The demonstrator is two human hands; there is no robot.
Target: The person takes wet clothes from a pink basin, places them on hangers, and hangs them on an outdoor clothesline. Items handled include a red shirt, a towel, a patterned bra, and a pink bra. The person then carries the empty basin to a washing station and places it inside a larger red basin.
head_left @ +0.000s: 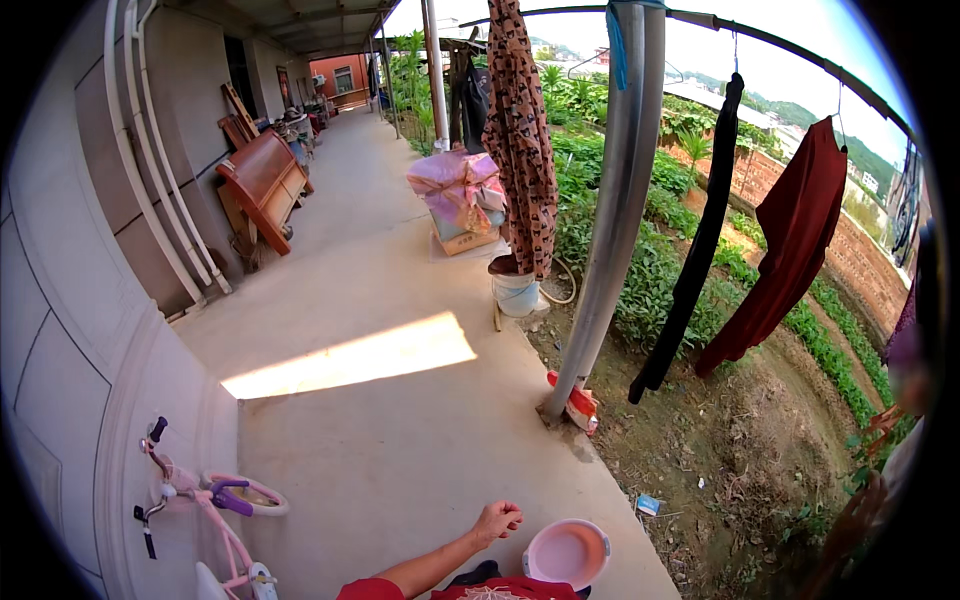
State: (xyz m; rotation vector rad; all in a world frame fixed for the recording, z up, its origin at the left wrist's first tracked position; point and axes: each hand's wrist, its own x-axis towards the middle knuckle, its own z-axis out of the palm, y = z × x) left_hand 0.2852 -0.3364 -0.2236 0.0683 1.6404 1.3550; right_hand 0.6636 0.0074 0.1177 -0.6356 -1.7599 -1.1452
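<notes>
My left hand (498, 522) reaches in from the lower edge out of a red sleeve, its fingers curled closed. Nothing shows in its grip. Just right of it is a pink round basin (570, 552), whose inside looks bare; the hand appears apart from its rim. Whether the basin rests on the floor or is held from below the frame, I cannot tell. My right hand is out of sight.
A pink child's bicycle (225, 530) stands by the left wall. Ahead are a metal post (615, 200), a bucket (516, 294), a covered box pile (465, 205) and wooden furniture (265, 185). Dark trousers (700, 250) and a red garment (795, 240) hang over the garden. A blurred person (890, 470) is at far right.
</notes>
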